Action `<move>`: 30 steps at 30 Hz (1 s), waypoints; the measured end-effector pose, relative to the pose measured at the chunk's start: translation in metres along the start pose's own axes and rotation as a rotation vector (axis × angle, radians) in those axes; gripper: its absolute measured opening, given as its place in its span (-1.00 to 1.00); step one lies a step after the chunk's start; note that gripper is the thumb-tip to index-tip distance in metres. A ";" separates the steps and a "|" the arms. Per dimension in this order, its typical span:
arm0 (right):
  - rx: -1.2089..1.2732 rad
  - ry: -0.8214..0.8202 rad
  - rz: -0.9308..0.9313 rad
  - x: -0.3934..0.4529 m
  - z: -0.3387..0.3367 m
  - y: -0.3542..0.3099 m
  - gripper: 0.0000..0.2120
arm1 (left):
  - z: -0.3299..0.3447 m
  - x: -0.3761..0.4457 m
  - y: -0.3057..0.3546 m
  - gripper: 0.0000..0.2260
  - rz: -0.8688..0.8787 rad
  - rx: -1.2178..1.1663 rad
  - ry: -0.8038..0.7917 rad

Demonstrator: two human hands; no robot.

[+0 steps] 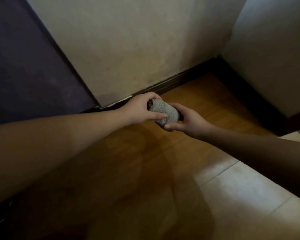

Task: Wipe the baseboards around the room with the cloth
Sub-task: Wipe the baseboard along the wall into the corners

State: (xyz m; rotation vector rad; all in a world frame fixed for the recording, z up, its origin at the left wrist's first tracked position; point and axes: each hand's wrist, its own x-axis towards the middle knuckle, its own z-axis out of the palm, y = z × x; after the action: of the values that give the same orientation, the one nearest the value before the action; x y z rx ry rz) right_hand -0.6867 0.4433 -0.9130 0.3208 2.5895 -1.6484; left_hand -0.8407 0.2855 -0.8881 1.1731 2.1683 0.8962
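A grey, nubbly cloth (164, 113), folded into a thick wad, is held between both hands just above the wooden floor. My left hand (142, 110) grips its left end, fingers curled over the top. My right hand (189, 118) holds its right end from below, thumb along the lower edge. A dark brown baseboard (180, 78) runs along the foot of the cream wall directly behind the hands and turns at the corner to continue along the right wall (249, 94). The cloth is a short way in front of the baseboard and does not touch it.
A dark purple door or panel (24, 66) stands at the left, its lower edge meeting the wall beside a chipped white spot. The orange-brown wood floor (128, 161) gives way to pale tiles (241, 187) at the lower right. The cream walls meet in a corner at upper right.
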 end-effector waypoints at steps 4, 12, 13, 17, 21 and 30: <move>-0.158 0.067 0.013 0.007 0.004 0.027 -0.40 | 0.013 0.013 -0.010 -0.60 -0.048 0.010 -0.055; -0.099 0.151 0.012 0.016 0.001 0.028 -0.59 | 0.008 0.031 -0.003 -0.69 -0.109 -0.091 -0.137; -0.074 0.160 0.016 0.014 0.000 0.026 -0.59 | 0.004 0.034 0.000 -0.69 -0.100 -0.084 -0.159; -0.088 0.177 0.043 0.002 -0.014 0.011 -0.49 | -0.016 0.046 0.014 -0.50 -0.001 0.136 -0.319; -0.196 0.231 0.206 -0.007 -0.060 -0.018 -0.56 | -0.055 0.065 0.022 -0.36 0.026 0.340 -0.422; -0.558 0.294 0.389 -0.018 -0.152 -0.081 -0.51 | -0.080 0.096 0.055 -0.56 0.301 0.677 -0.321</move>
State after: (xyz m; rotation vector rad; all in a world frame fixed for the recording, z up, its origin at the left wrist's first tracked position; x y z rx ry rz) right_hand -0.6759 0.5442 -0.7731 1.0002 2.8019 -0.7651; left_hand -0.9153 0.3660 -0.8065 1.8483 2.1041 0.0298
